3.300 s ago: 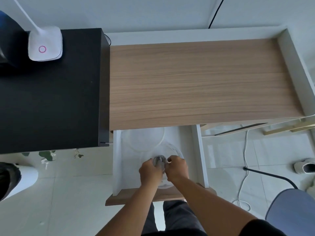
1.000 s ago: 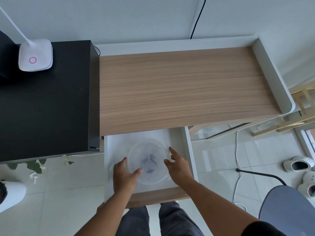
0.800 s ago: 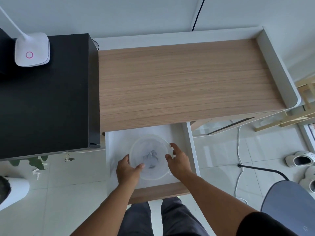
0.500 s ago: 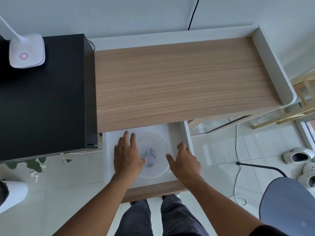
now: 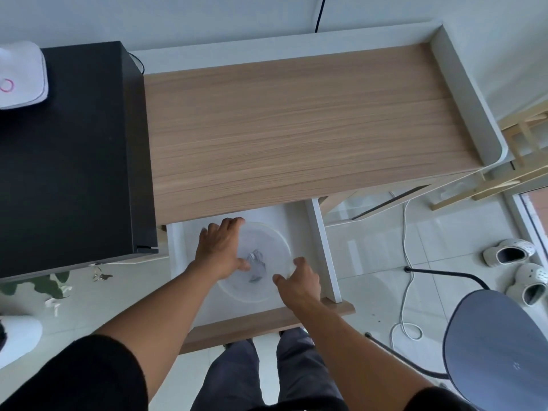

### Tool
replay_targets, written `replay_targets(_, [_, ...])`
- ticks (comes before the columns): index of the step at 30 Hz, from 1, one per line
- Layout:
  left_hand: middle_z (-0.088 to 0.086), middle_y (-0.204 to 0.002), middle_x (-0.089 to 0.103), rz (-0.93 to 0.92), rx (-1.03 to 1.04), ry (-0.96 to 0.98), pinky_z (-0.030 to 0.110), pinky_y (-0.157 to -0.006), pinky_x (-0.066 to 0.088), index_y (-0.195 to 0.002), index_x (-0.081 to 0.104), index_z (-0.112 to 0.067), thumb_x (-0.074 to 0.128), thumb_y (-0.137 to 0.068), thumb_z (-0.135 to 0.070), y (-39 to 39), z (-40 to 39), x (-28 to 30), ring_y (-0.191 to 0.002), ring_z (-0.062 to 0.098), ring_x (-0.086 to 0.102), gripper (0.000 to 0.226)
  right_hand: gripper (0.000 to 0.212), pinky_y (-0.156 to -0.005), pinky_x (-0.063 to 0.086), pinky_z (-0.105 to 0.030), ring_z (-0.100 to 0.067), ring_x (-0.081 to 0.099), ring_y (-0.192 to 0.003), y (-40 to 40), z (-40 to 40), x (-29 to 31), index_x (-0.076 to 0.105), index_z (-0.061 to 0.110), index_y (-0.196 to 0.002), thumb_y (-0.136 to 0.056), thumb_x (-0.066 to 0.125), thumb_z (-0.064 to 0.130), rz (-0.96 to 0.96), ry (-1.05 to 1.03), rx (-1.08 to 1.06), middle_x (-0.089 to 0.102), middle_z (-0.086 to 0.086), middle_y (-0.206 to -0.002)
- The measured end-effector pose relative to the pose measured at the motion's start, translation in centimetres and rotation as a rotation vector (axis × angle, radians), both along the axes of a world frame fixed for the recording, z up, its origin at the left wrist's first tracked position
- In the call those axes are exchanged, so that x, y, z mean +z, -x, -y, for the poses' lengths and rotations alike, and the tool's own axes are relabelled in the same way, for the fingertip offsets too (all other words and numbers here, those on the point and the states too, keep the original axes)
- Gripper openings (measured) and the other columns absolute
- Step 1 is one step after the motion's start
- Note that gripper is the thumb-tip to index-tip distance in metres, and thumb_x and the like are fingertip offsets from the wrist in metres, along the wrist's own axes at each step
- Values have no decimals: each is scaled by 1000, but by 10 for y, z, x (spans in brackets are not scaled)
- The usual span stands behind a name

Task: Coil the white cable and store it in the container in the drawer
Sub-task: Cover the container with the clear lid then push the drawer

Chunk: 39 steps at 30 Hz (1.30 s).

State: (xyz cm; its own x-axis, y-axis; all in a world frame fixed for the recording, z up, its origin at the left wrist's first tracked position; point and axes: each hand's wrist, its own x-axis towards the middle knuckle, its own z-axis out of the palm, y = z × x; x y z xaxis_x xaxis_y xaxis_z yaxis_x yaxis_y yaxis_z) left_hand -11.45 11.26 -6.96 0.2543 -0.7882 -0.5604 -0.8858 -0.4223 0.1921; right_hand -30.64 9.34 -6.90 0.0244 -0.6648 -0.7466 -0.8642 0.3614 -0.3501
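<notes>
The white drawer [image 5: 323, 247] under the wooden desk stands pulled out. In it sits a round clear container [image 5: 268, 237] with a clear lid on top. The coiled white cable [image 5: 256, 264] shows as a pale grey bundle through the lid. My left hand [image 5: 219, 250] lies flat on the left half of the lid, fingers spread toward the back. My right hand [image 5: 299, 281] is at the container's front right rim, thumb on the lid and fingers curled over the edge.
The wooden desk top [image 5: 296, 129] lies beyond the drawer, with a black cabinet [image 5: 68, 158] and a white lamp base [image 5: 20, 75] to the left. A grey chair [image 5: 498, 351], a white floor cable [image 5: 406, 262] and shoes [image 5: 510, 253] are on the right.
Both hands left the cable bundle in the container and the lid now covers it. My left hand slid farther onto the lid, and my right hand's fingers curled onto the rim.
</notes>
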Motion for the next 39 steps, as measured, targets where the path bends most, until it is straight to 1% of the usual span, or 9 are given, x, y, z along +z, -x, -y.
replay_targets(5, [6, -171, 8, 75, -250, 174, 46, -123, 12, -161, 16, -19, 70, -84, -58, 12, -44, 6, -152, 32, 17, 102, 110, -66, 55, -37, -21, 65, -73, 2, 1, 5, -22, 49, -154, -96, 68, 26, 34, 29, 216, 58, 3, -75])
replay_targets(9, [5, -168, -17, 22, -432, 65, 48, -121, -3, -162, -1, -18, 69, -78, -68, 17, -80, -2, -155, 32, -12, 121, 107, -66, 61, -40, -19, 66, -69, 2, 11, 6, -21, 51, -155, -97, 66, 28, 19, -7, 332, 58, 2, -74])
replay_targets(15, [25, -160, 34, 164, -488, 126, 65, -105, 42, -153, 38, -2, 91, -59, -50, 33, -83, -11, -144, 49, 35, 118, 103, -67, 66, -47, -26, 73, -69, -1, 18, -3, -17, 52, -153, -96, 65, 25, 25, -83, 341, 60, -6, -94])
replay_targets(19, [26, -161, 30, 177, -498, 118, 67, -108, 38, -154, 34, -1, 91, -62, -45, 31, -83, -16, -145, 50, 31, 117, 102, -60, 66, -45, -28, 73, -65, -3, 22, -3, -16, 54, -152, -95, 62, 23, 31, -97, 336, 58, -7, -95])
replay_targets(22, [16, -170, 0, 110, -434, 53, 59, -122, 15, -161, 9, -10, 84, -74, -48, 27, -79, -11, -155, 41, 3, 121, 101, -68, 65, -49, -29, 73, -76, 2, 23, 6, -15, 50, -154, -95, 64, 33, 39, -66, 389, 64, -10, -103])
replay_targets(25, [5, -171, -9, -10, -276, 55, 49, -125, 5, -163, 9, -21, 81, -78, -48, 22, -83, 8, -157, 30, -5, 115, 96, -80, 59, -45, -31, 71, -97, 15, 23, 17, -11, 38, -160, -94, 57, 55, -53, 30, 507, 71, -10, -118])
replay_targets(32, [2, -164, 36, 4, 553, 267, 48, -115, 34, -144, 55, -26, 65, -95, -42, 31, -181, 33, -148, 30, 35, 52, 72, -91, 56, -48, -26, 63, -119, 101, 19, 45, 35, 32, -143, -86, 52, 74, -128, 308, 281, 63, -2, -133])
replay_targets(36, [17, -133, 62, -88, 1051, 320, 51, -93, 49, -131, 67, -20, 79, -87, -21, 48, -239, 17, -109, 38, 62, 46, 99, -94, 49, -43, -35, 65, -119, 151, 7, 45, 24, 16, -154, -83, 66, 70, -93, 45, 35, 65, -16, -133])
replay_targets(39, [14, -101, 76, -275, 1410, 350, 38, -77, 55, -115, 72, -19, 80, -85, -14, 65, -243, 14, -85, 30, 72, 31, 69, -68, 51, -35, -28, 74, -86, 155, -9, 39, 41, 6, -145, -92, 74, 38, 143, -245, -241, 76, -15, -106])
